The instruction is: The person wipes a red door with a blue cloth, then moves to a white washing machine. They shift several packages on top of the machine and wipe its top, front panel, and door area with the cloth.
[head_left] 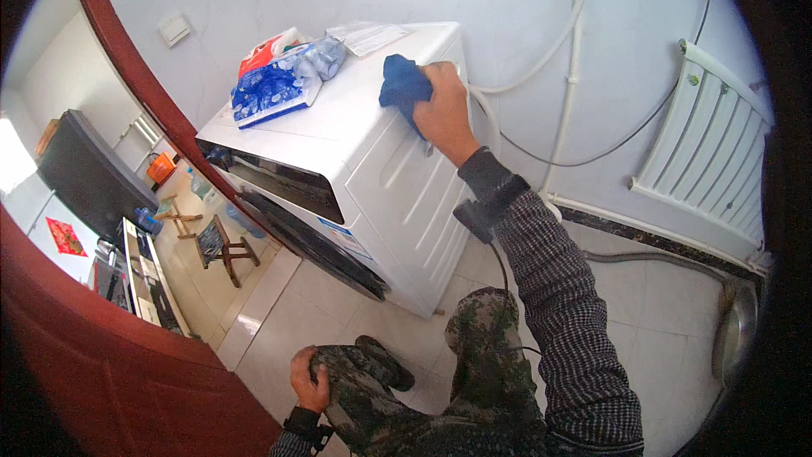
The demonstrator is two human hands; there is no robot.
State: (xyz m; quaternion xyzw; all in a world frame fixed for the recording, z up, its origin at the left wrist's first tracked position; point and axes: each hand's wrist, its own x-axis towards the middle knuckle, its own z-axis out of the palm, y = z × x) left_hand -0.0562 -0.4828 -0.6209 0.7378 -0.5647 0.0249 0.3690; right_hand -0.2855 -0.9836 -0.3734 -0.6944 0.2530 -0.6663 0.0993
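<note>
My right hand [446, 111] grips a dark blue cloth [403, 82] against the top side edge of a white front-loading washing machine [406, 203]. Part of the cloth hangs down over the side panel. Low in the view, my left hand [310, 381] rests on my knee in camouflage trousers, its fingers curled over the fabric; whether it grips the fabric I cannot tell. On the machine's top lie a blue, white and red plastic packet [276, 86] and, behind it, a white printed sheet [368, 37].
White pipes [574, 76] and a thin cable run along the wall behind the machine. A white radiator [704, 146] hangs at the right. A red-brown door frame [136, 86] borders the left, with folding stools [222, 247] beyond it. A grey hose [653, 257] lies on the floor.
</note>
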